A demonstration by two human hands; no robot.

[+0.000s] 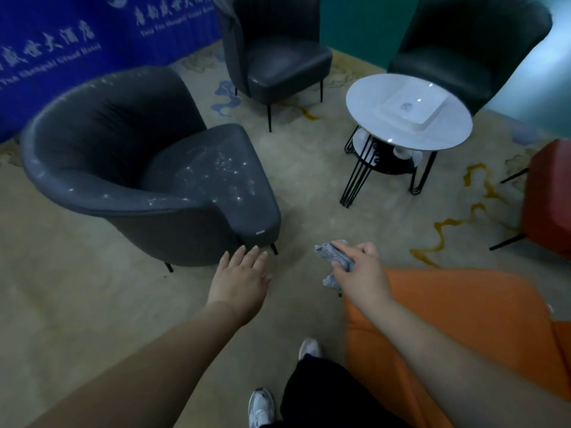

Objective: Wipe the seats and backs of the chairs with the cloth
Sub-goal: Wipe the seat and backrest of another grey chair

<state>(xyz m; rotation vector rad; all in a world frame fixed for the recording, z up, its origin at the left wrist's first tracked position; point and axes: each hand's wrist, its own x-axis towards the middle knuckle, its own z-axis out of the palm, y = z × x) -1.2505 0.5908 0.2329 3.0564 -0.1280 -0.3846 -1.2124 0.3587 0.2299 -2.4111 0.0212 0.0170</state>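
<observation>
Chairs ringing the table; cloth in hand, clear of all seats.
Grey armchair (148, 168), smeared seat: heavy, firm, likely wiping slick. Left hand (239, 281) hovering, fingers spread, empty. Right hand (361, 273) pinching the bunched cloth (335, 261): soft, light; probably best gripped as a wad.

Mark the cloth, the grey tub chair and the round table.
cloth (335, 260), head view, bunched middle by the right hand.
grey tub chair (216, 171), head view, seat cushion.
round table (364, 103), head view, bare top.
</observation>
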